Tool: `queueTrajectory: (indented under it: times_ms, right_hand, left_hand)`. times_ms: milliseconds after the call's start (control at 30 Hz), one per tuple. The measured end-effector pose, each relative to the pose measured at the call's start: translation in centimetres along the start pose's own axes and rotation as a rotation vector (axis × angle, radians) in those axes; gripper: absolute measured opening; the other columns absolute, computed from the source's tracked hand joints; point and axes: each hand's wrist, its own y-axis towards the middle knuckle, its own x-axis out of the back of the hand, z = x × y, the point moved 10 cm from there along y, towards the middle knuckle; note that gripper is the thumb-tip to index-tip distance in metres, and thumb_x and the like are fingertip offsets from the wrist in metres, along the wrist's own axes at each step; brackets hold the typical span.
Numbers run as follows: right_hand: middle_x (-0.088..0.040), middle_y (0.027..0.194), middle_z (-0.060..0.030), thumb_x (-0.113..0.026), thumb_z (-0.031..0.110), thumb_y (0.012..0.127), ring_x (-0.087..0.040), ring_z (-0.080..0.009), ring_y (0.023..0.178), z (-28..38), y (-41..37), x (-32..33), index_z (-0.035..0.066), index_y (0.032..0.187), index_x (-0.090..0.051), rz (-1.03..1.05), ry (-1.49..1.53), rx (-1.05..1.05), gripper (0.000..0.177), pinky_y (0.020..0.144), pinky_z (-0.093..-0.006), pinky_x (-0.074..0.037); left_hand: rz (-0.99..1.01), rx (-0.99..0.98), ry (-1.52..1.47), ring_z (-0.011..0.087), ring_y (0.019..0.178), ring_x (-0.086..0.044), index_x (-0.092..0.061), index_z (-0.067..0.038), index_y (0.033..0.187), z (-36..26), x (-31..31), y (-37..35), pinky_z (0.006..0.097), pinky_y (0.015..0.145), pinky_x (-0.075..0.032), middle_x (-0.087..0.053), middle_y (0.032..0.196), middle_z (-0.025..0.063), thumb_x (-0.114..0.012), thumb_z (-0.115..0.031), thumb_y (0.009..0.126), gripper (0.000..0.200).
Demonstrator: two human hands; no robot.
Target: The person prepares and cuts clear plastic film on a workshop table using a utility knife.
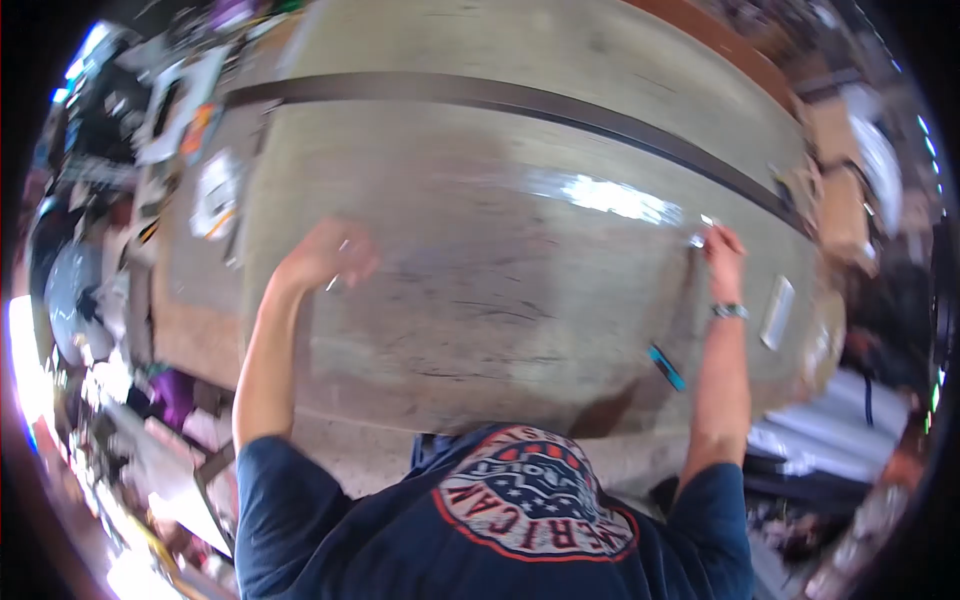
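My left hand (335,252) is over the left part of the worktable (440,300), its fingers bent and smeared by motion. Small bright glints show at its fingers, too blurred to name. On the right side, my right hand (727,255) has its fingers pinched together above the glossy tabletop. A small shiny whitish bit shows at its fingertips, and I cannot make out what it is. Between my right forearm and the table's middle lies a teal and black slim tool (667,368). A white oblong block (777,312) rests to the right of that forearm.
A long dark strip (480,92) crosses the far part of the table. Cardboard boxes (840,205) stand beyond the right edge. To the left, a side surface (185,330) carries a white and clear packet (215,195) and an orange item (200,130).
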Motion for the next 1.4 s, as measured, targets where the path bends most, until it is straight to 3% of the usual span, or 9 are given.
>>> queueTrajectory:
  times_ms: [67, 333, 633, 733, 933, 1133, 1200, 1267, 1400]
  right_hand:
    - [-0.069, 0.082, 0.0005, -0.075, 0.017, 0.097, -0.060, -0.0079, 0.070, -0.2, 0.9, -0.5, 0.005, 0.103, -0.073, -0.016, 0.035, -0.014, 0.013, 0.062, -0.0245, -0.046]
    - [-0.069, 0.083, 0.0007, -0.074, 0.017, 0.100, -0.060, -0.0069, 0.071, -2.1, 3.2, -1.5, 0.009, 0.093, -0.068, -0.061, 0.001, -0.052, 0.012, 0.061, -0.0232, -0.045]
    - [-0.066, 0.085, 0.0045, -0.077, 0.021, 0.099, -0.055, -0.0042, 0.076, -1.6, 2.0, -5.8, 0.006, 0.098, -0.072, 0.062, -0.118, 0.076, 0.015, 0.067, -0.0216, -0.042]
    - [-0.067, 0.088, 0.0040, -0.078, 0.019, 0.098, -0.055, -0.0049, 0.080, -3.1, 2.9, -6.1, 0.005, 0.096, -0.072, 0.073, -0.124, 0.148, 0.015, 0.073, -0.0221, -0.044]
    - [-0.071, 0.096, -0.0002, -0.077, 0.017, 0.097, -0.062, -0.0104, 0.090, -3.5, 3.2, -6.2, 0.001, 0.104, -0.075, 0.039, -0.254, 0.196, 0.017, 0.085, -0.0272, -0.050]
    - [-0.076, 0.111, -0.0112, -0.076, 0.027, 0.096, -0.069, -0.0198, 0.101, -0.3, -0.7, -6.1, -0.001, 0.122, -0.072, -0.093, -0.365, 0.045, 0.038, 0.090, -0.0323, -0.054]
    - [-0.075, 0.106, -0.0083, -0.076, 0.023, 0.096, -0.068, -0.0168, 0.098, -1.1, 0.0, -3.7, -0.002, 0.123, -0.071, -0.110, -0.260, 0.143, 0.037, 0.090, -0.0303, -0.054]
    - [-0.074, 0.103, -0.0065, -0.076, 0.019, 0.095, -0.068, -0.0142, 0.095, -0.2, -1.2, -1.4, -0.003, 0.123, -0.070, -0.147, -0.141, 0.158, 0.036, 0.087, -0.0286, -0.054]
    - [-0.075, 0.104, -0.0065, -0.075, 0.016, 0.096, -0.069, -0.0127, 0.093, -0.7, -4.0, 3.9, -0.003, 0.123, -0.070, -0.241, -0.135, 0.182, 0.033, 0.084, -0.0282, -0.055]
  left_hand:
    - [-0.151, -0.073, 0.194, 0.0139, 0.073, -0.067, -0.069, 0.000, 0.089, 0.7, 5.1, 2.7, 0.0312, 0.065, -0.053, -0.070, 0.078, 0.0067, -0.073, -0.006, 0.090, 0.007]
    - [-0.470, -0.063, 0.056, 0.0076, 0.070, -0.059, -0.073, -0.003, 0.086, 0.4, 10.4, 7.6, 0.0271, 0.066, -0.048, -0.069, 0.079, -0.0012, -0.079, -0.015, 0.091, 0.014]
    - [-0.875, -0.040, 0.324, 0.0138, 0.069, -0.060, -0.072, 0.000, 0.085, 3.8, 15.3, 4.3, 0.0328, 0.065, -0.049, -0.065, 0.074, 0.0064, -0.083, -0.017, 0.085, 0.020]
    - [-1.049, -0.176, 0.282, 0.0181, 0.071, -0.062, -0.072, 0.000, 0.083, 4.1, 15.0, 3.6, 0.0338, 0.067, -0.050, -0.066, 0.079, 0.0083, -0.084, -0.017, 0.082, 0.020]
    - [-1.307, -0.138, 0.425, 0.0262, 0.087, -0.064, -0.074, -0.005, 0.107, 4.3, 13.9, 2.5, 0.0380, 0.079, -0.053, -0.067, 0.096, 0.0103, -0.086, -0.016, 0.077, 0.034]
    - [-1.226, -0.102, 0.340, 0.0236, 0.094, -0.067, -0.068, -0.005, 0.130, 6.7, 14.1, 2.9, 0.0381, 0.084, -0.055, -0.071, 0.110, 0.0114, -0.080, -0.020, 0.090, 0.045]
    - [-1.303, -0.241, 0.341, 0.0185, 0.083, -0.060, -0.068, -0.003, 0.129, 6.2, 13.9, 2.5, 0.0332, 0.079, -0.053, -0.070, 0.110, 0.0103, -0.081, -0.019, 0.091, 0.043]
    - [-1.224, -0.149, 0.332, 0.0158, 0.086, -0.060, -0.067, -0.002, 0.129, 7.6, 14.3, 3.2, 0.0312, 0.080, -0.052, -0.069, 0.111, 0.0080, -0.081, -0.021, 0.092, 0.043]
    - [-1.264, -0.284, 0.147, 0.0167, 0.095, -0.063, -0.063, 0.000, 0.133, 9.3, 15.9, 3.0, 0.0311, 0.086, -0.052, -0.068, 0.114, 0.0100, -0.078, -0.021, 0.096, 0.046]
